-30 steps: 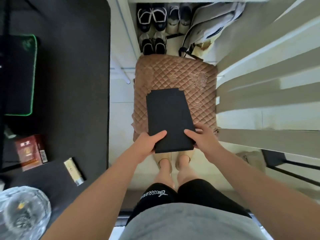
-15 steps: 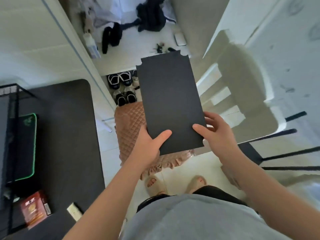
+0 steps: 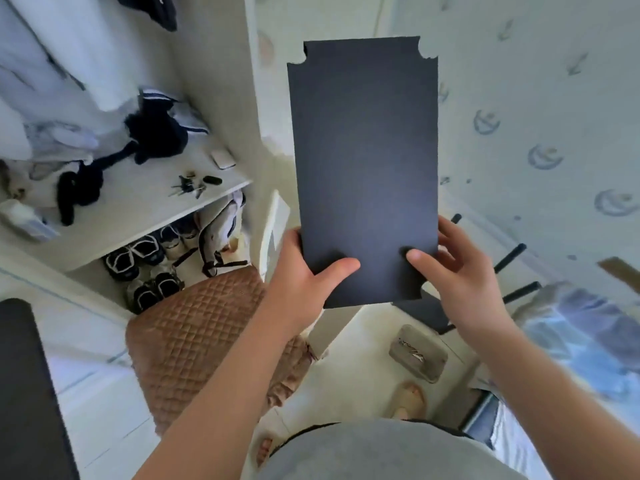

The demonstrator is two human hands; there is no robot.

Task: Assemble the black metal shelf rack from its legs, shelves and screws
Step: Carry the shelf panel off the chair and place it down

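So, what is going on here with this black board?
A person holds a black shelf panel raised in front of them with both hands. The left hand grips its lower left edge and the right hand pinches its lower right corner, thumbs on the near face. No leg or screw shows on it. Some black bars show beyond the right hand.

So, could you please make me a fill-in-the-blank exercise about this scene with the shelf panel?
The left hand and the right hand both hold the ____ shelf panel.
The quilted cushion is ____ in colour.
Below the ledge with the keys stand several ____.
Missing words: black; brown; shoes.
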